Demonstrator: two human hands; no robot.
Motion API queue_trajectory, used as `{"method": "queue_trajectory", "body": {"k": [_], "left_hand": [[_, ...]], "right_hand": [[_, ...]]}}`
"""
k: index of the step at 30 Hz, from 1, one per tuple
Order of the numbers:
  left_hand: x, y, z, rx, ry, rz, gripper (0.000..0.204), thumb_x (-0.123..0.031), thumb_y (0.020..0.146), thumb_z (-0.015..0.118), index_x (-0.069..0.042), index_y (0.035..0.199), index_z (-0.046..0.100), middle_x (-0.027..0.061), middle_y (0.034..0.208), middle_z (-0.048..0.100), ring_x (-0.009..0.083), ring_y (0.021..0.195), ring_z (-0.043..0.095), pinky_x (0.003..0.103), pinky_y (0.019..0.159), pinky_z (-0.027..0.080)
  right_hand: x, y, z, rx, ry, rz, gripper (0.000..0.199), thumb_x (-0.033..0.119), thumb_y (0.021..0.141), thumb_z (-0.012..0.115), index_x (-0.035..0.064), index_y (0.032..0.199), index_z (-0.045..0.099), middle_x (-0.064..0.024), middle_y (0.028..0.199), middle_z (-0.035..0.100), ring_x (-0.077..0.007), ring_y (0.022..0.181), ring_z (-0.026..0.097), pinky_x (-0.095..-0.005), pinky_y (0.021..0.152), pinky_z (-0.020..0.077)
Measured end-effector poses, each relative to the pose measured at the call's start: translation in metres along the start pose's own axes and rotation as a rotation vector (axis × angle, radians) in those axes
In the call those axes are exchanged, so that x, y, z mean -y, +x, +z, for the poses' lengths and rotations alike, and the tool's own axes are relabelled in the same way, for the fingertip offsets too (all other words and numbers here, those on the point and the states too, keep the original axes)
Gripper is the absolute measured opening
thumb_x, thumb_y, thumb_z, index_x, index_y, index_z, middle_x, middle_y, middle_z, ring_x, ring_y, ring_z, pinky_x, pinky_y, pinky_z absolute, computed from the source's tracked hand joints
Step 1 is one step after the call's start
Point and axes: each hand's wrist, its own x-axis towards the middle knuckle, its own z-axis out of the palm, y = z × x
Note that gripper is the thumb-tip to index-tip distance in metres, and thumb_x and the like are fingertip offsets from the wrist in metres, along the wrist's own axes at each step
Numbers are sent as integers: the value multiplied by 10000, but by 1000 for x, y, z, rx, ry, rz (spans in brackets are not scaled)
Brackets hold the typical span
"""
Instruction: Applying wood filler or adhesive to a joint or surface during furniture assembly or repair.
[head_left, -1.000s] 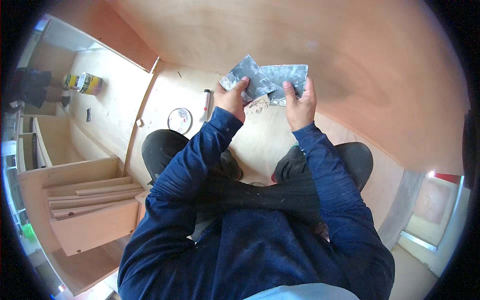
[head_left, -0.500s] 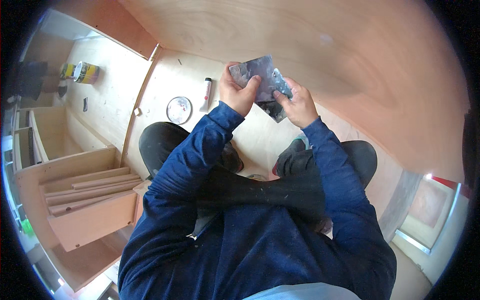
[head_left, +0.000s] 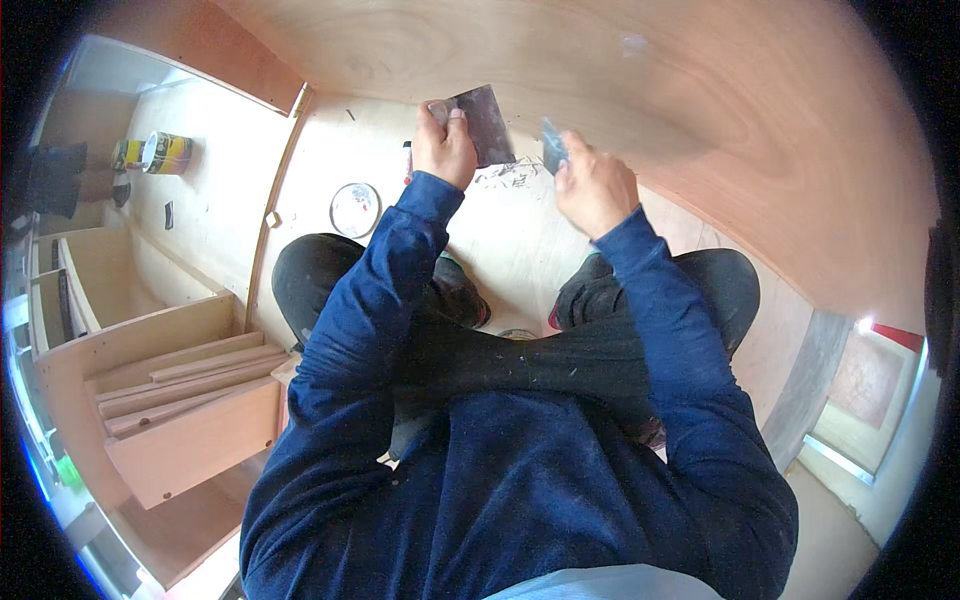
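My left hand (head_left: 445, 150) is closed round the edge of a thin, dark, smeared rectangular plate (head_left: 490, 125), which is tilted over the floor. To its right, my right hand (head_left: 595, 185) grips a small grey-blue scraper blade (head_left: 553, 146), its edge raised and apart from the plate. Between the hands, dark marks or crumbs (head_left: 520, 175) show on the pale wooden floor; which they are I cannot tell. A tube (head_left: 408, 160) with a dark cap is mostly hidden behind my left hand. Left of my wrist lies a round, smeared lid (head_left: 355, 210).
A tall wooden panel (head_left: 700, 110) rises ahead and to the right. At left stand a wooden box frame (head_left: 190, 440) with several stacked strips (head_left: 195, 380) and, farther off, a yellow-and-black can (head_left: 167, 153). My bent knees (head_left: 310, 275) flank the floor below my hands.
My hands have separated: the plate moved left and up with my left hand, while the blade came away from it to the right. The dark marks between them now show.
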Motion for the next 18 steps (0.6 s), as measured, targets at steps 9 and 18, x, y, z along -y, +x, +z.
{"method": "queue_trajectory", "body": {"k": [9,18], "left_hand": [[-4,-3,-10,300,-127,46,306,-297,983,649,-14,1094,614,162,732,644,280,571,633,366,496,500],[-2,13,-33,798,-1445,-687,373,-486,1046,477,-125,986,549,-51,522,368,98,383,344,239,361,246]], "right_hand": [[-32,29,32,-99,3,23,322,67,884,597,109,1200,642,-206,1045,719,-404,966,702,-491,818,558],[-3,14,8,-184,1184,144,205,62,958,662,-8,1136,586,-73,1048,679,-146,942,675,-303,824,546]]}}
